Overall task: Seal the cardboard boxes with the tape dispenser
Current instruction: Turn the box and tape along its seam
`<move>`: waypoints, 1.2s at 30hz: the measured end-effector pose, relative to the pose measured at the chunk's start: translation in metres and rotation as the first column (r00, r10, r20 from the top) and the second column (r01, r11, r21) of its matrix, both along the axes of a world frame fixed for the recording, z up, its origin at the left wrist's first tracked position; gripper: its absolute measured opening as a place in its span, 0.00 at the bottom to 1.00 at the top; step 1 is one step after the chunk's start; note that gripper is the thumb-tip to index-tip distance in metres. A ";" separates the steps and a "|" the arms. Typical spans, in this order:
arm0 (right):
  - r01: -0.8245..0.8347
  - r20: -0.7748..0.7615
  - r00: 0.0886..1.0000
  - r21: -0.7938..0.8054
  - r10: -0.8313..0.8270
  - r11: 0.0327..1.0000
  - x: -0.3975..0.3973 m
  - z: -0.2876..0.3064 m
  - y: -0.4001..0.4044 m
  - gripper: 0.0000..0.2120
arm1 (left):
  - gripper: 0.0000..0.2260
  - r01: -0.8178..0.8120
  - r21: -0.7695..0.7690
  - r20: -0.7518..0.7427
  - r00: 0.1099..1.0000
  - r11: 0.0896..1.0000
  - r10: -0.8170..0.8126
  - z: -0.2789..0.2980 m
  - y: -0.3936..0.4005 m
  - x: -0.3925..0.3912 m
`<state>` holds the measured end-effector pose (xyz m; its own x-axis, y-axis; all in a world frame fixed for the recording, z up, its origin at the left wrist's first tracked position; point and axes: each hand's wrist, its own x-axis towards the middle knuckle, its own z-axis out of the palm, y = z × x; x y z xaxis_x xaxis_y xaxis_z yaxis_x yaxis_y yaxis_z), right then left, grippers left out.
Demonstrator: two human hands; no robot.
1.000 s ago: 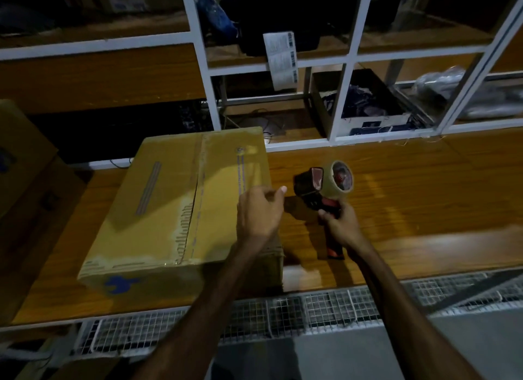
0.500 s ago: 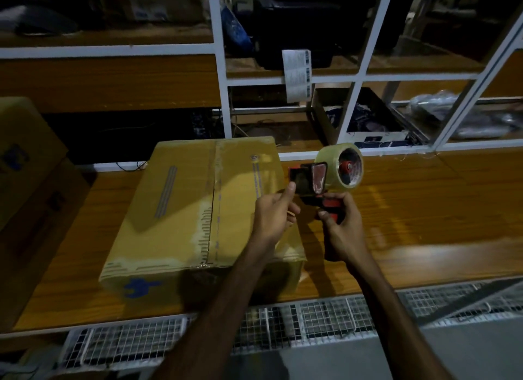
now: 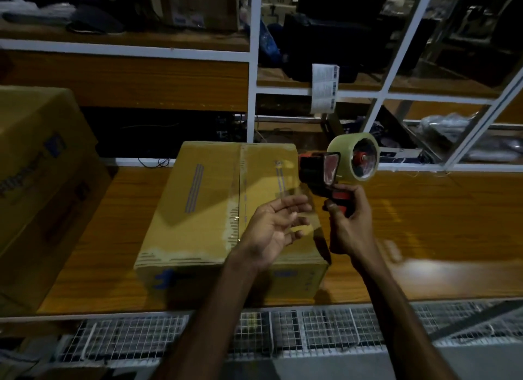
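While the right hand (image 3: 349, 224) grips the red handle of the tape dispenser (image 3: 336, 171), the tool is held up in the air over the right far corner of the box (image 3: 226, 210), roll (image 3: 353, 156) to the right, black head pointing left. Clear tape looks drawn down from the head toward the left hand (image 3: 276, 228), but it is faint and I cannot tell where it ends. Left hand is palm up, fingers loosely spread and relaxed, hovering above the box's right near part; whether the fingertips touch tape cannot be told. Box sits closed on the wooden table (image 3: 424, 238), centre-left, a taped seam running near to far along the top, blue marks on the near face. A bigger box (image 3: 42, 181) stands at the left edge of the table, apart from the first. Wire mesh (image 3: 311, 331) runs along the near edge below the table. Behind the table, a white-framed rack (image 3: 252, 68) with wooden shelves holds dark, dim clutter; a white paper label (image 3: 325, 88) hangs from a shelf right of centre. Only one view, head camera; scene dark.
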<state>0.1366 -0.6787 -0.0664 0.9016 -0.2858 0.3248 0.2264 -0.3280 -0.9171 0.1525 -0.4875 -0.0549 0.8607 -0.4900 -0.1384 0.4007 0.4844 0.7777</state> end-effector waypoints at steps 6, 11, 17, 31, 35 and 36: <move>-0.020 0.052 0.998 -0.045 0.022 0.999 0.000 0.010 0.022 0.15 | 0.19 0.075 -0.154 -0.128 0.987 0.985 -0.095 0.018 0.031 -0.007; -0.027 0.079 0.996 -0.082 0.033 0.996 -0.002 0.013 0.043 0.16 | 0.06 0.005 -0.052 -0.162 0.987 0.999 -0.014 0.031 0.051 -0.014; -0.055 0.108 0.992 -0.110 0.067 0.992 -0.008 0.014 0.076 0.15 | 0.03 -0.012 -0.044 -0.167 0.986 0.999 0.005 0.025 0.092 -0.021; -0.080 0.108 0.984 -0.453 0.144 0.888 -0.031 -0.009 0.213 0.11 | 0.07 -0.059 0.164 -0.105 0.991 0.985 0.077 -0.028 0.265 -0.013; -0.036 0.103 0.988 -0.583 0.117 0.812 -0.032 -0.008 0.230 0.10 | 0.17 -0.112 0.238 -0.084 0.987 0.965 0.135 -0.041 0.301 -0.009; -0.007 0.116 0.989 -0.597 0.095 0.802 -0.033 -0.005 0.228 0.11 | 0.18 -0.139 0.255 -0.092 0.982 0.957 0.167 -0.046 0.315 -0.009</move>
